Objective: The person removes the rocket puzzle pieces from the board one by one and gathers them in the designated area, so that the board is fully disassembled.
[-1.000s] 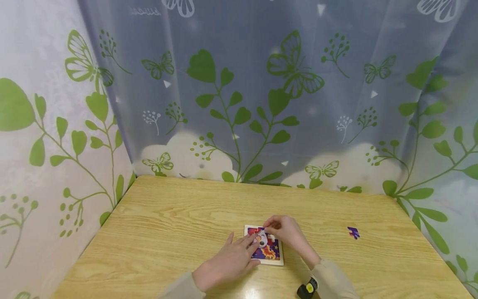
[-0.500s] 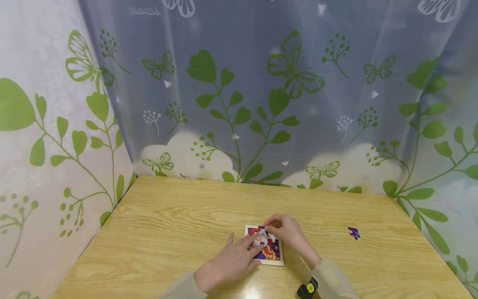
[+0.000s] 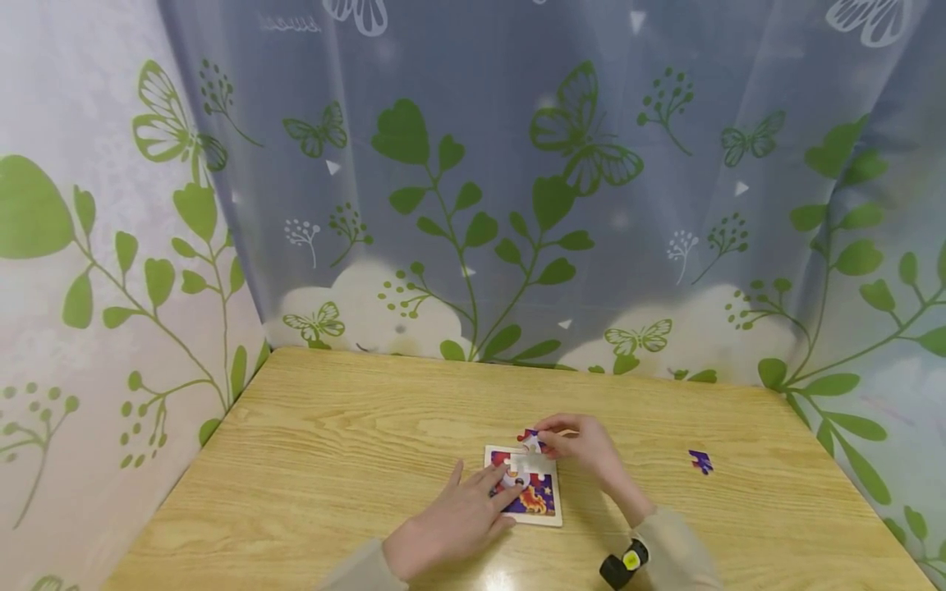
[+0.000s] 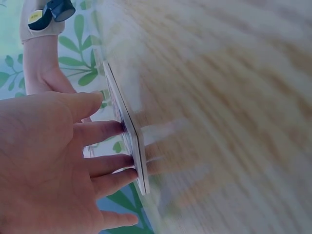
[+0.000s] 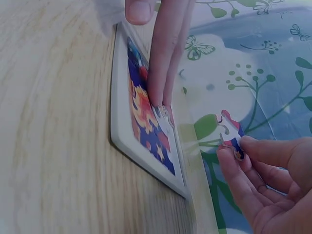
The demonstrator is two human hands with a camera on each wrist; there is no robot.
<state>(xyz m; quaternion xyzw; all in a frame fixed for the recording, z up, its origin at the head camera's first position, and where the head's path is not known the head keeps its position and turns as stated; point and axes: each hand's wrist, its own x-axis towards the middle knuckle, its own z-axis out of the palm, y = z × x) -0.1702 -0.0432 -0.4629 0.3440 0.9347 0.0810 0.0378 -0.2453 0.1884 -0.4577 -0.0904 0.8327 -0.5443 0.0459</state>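
In the head view a small jigsaw puzzle board (image 3: 547, 519) with a white rim lies on the wooden table. My left hand (image 3: 461, 513) rests its straight, spread fingers on the picture; the left wrist view shows those fingertips against the board (image 4: 127, 114). A red, white and purple puzzle piece (image 3: 528, 438) is pinched between thumb and fingers of my right hand (image 3: 587, 447), just past the board's far edge. Bare pale backing shows in the upper part of the picture. In the right wrist view the held piece (image 5: 232, 129) stands tilted, clear of the board.
Another purple and red puzzle piece (image 3: 700, 461) lies alone on the table (image 3: 355, 410) to the right. A black device with a yellow spot (image 3: 631, 560) sits on the right wrist. A leaf-patterned curtain (image 3: 488, 271) hangs behind the table and along both sides.
My right hand has lifted the puzzle piece out of the board's upper part and moved it slightly up and away, baring the backing. The left hand has stayed in place.
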